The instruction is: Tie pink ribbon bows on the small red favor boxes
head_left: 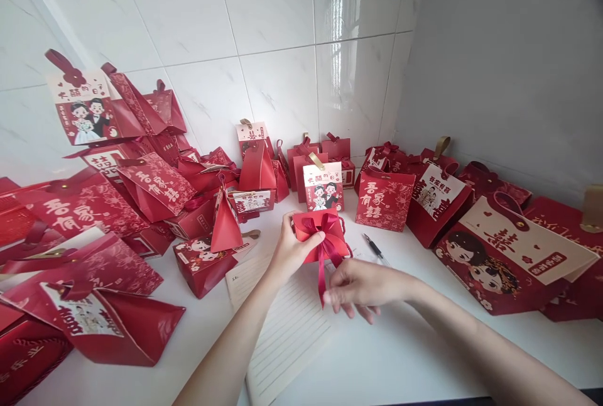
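Note:
My left hand [293,247] grips a small red gift box [305,224] by its left side, with the thumb pressed on the front. A dark pink ribbon [325,224] is tied in a bow over the box, and one tail hangs down. Close to that tail is my right hand [355,286], its fingers curled and slightly blurred. The fingertips seem to pinch or touch the ribbon, but I cannot make out which. Under the hands lies a lined notepad [287,330].
Several red paper gift boxes [151,186] are piled at the left. More boxes [385,202] stand along the tiled wall, and larger ones [499,255] at the right. A black-tipped pen [374,246] lies on the white table [424,356] beside my right hand.

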Tool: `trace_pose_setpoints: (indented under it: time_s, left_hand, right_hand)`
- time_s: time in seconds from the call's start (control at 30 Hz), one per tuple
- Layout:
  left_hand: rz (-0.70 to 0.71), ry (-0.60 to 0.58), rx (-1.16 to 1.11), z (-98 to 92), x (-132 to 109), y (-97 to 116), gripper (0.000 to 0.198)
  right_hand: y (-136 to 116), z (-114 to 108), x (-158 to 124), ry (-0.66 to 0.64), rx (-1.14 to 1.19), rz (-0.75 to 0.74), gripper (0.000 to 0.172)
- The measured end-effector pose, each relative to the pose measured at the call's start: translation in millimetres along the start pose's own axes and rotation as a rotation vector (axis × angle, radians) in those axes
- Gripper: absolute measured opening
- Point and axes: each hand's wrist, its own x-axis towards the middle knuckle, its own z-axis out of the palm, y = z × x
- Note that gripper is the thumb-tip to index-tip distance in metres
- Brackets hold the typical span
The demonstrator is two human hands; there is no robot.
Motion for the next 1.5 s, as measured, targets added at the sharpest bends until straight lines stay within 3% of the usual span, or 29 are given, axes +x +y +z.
trace_pose_setpoints:
  time_s: [0.07,0.17,0.2,0.27,0.33,0.43,0.57,0.67,0.8,1.03,1.5]
  left_hand:
    - [0.021,-0.015,-0.001,-1.6,1,0,0.050]
    - [0.012,-0.060,-0.018,-3.5,1,-2,0.053]
    - [-0.004,-0.080,-0.024,-3.8,2,-3,0.055]
    - [-0.004,-0.097,-0.014,-3.7,1,-5,0.064]
    - [0.074,-0.046,0.027,-2.6,0,-6,0.076]
    - [0.274,0.055,0.113,-0.2,-2,-5,0.080]
    - [0.394,0.096,0.181,2.4,-3,-5,0.029]
    - [0.401,0.181,0.180,3.6,-3,-6,0.008]
    - [0.352,0.223,0.189,5.1,-6,-7,0.017]
    - [0.312,0.338,0.192,15.7,-13,-7,0.025]
    - [0.235,0.296,0.091,15.3,-11,-11,0.028]
  right_hand:
    - [-1,-8,-4,0.239,0.021,-0.076,0.044]
    - [3,-18,-3,0.846,-0.015,-0.266,0.040]
    - [5,-20,-1,0.977,-0.066,-0.321,0.036]
    - [10,-22,6,1.073,-0.177,-0.401,0.036]
    - [15,-21,14,1.067,-0.210,-0.458,0.039]
    - [19,-17,22,1.076,-0.146,-0.564,0.025]
    - [18,-13,24,1.050,-0.050,-0.584,0.014]
    - [14,-14,21,1.006,0.131,-0.539,0.020]
    - [11,-18,18,0.943,0.334,-0.465,0.032]
    - [15,-19,19,0.893,0.427,-0.387,0.040]
    - [17,-22,21,0.796,0.628,-0.353,0.046]
